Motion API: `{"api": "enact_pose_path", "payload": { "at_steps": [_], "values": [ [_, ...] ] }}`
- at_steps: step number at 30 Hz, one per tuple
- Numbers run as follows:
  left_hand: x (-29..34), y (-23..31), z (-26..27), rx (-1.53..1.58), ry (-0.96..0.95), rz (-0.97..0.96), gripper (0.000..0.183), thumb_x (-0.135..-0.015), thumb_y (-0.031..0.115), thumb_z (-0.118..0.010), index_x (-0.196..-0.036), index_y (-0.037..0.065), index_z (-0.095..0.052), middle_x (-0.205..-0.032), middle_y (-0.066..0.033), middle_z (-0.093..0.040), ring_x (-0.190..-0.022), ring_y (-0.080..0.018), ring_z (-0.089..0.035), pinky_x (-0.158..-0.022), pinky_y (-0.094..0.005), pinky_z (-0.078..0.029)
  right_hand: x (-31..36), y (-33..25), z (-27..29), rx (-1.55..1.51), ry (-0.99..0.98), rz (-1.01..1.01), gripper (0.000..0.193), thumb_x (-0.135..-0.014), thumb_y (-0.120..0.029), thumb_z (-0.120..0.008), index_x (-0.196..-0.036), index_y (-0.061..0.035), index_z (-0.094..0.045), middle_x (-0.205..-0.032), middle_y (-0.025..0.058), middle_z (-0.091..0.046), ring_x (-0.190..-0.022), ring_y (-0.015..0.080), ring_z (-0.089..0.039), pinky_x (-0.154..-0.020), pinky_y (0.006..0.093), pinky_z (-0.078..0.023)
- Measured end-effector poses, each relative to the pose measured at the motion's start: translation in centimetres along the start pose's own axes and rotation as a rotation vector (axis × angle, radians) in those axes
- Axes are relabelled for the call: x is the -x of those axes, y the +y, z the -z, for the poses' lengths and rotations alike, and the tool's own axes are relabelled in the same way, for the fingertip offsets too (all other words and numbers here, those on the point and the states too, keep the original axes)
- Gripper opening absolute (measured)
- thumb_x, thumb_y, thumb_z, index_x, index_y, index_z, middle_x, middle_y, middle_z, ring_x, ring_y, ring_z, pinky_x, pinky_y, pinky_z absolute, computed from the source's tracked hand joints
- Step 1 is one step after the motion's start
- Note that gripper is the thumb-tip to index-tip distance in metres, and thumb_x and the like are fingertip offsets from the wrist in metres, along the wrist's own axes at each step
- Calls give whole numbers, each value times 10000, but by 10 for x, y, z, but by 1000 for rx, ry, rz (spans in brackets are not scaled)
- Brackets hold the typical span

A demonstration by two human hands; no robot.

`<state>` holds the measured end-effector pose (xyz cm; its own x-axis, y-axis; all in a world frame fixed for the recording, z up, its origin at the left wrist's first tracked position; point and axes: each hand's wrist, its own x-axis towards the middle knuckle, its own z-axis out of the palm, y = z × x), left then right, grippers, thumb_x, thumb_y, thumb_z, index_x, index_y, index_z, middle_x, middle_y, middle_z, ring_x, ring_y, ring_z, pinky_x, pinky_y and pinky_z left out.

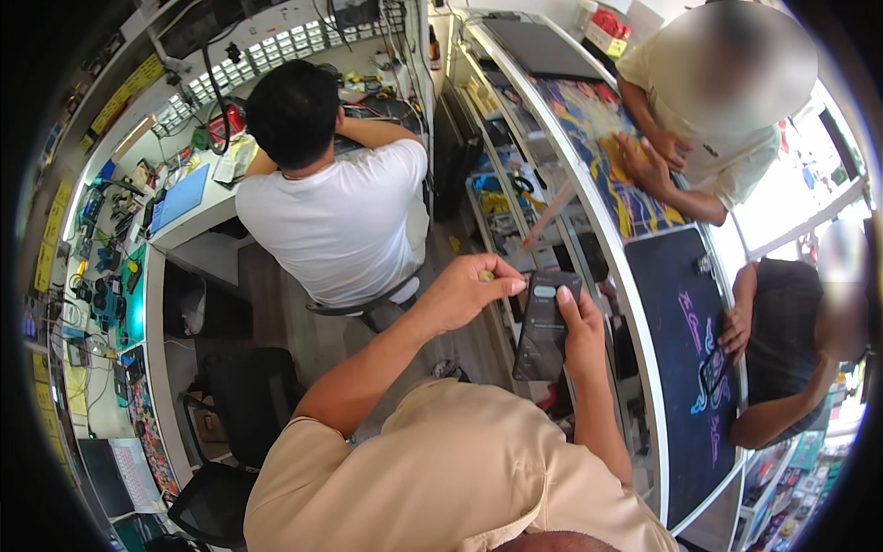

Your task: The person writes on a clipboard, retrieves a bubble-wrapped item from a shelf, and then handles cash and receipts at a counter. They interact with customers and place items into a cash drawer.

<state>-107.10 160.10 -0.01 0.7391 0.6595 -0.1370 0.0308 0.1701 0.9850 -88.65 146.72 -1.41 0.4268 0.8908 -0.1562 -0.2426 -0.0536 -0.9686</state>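
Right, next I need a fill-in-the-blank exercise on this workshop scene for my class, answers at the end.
1. The person's right hand holds a dark rectangular smartphone; one digit, the ____, lies over the phone's front.
2. The seated person in a white T-shirt has their ____ toward the camera.
3. On the white workbench, a flat blue rectangular item lies to the seated person's ____.

Missing words: thumb; back; left.

Free room over floor (474, 342), left of phone (541, 336); counter (647, 359) bars right.
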Motion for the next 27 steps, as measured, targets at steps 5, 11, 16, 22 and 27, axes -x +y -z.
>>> {"api": "enact_pose_path", "payload": {
  "at_steps": [5, 11, 16, 22, 27],
  "values": [
    [-10, -9, 2, -144, -20, -51, 222, -948, 261, -772, -1015, 51, -742, -883, 22, -698, -792, -44, -566, -720, -222, -441, 2, 2, 2, 141, -36, 124, 272, -1065, -269, -628, -1188, -33, -686, -1076, 6, -694, -978, 82, -605, -892, 246, -470],
    [-24, -3, 4, -174, -44, 61, 261, -910, 306, -809, -990, 65, -749, -881, 29, -706, -779, -44, -567, -706, -231, -447, 1, 3, 2, 144, 14, 106, 285, -1064, -264, -630, -1200, -18, -671, -1067, 9, -690, -975, 70, -587, -879, 241, -470],
    [-45, -9, 1, -30, -129, 130, 268, -882, 371, -828, -973, 137, -733, -852, 76, -688, -702, -16, -527, -594, -207, -366, -8, 0, 8, 236, 64, 154, 314, -1068, -299, -619, -1201, -19, -669, -1057, 4, -693, -954, 70, -586, -870, 245, -470],
    [-48, 6, -8, 289, -144, 199, 281, -964, 339, -745, -1034, 69, -710, -980, -6, -717, -610, -7, -434, -743, -193, -438, -14, -10, 16, -108, 97, -44, 303, -1077, -308, -605, -1199, -38, -667, -1019, 12, -706, -898, 58, -625, -808, 235, -505],
    [-56, -10, -20, 207, -114, 181, 281, -979, 331, -731, -1076, 70, -697, -973, 2, -698, -596, -8, -415, -782, -201, -448, -12, 1, 16, -72, 99, 40, 296, -1072, -310, -609, -1213, -54, -660, -1021, 8, -716, -870, 48, -647, -764, 223, -529]
  ]
}}
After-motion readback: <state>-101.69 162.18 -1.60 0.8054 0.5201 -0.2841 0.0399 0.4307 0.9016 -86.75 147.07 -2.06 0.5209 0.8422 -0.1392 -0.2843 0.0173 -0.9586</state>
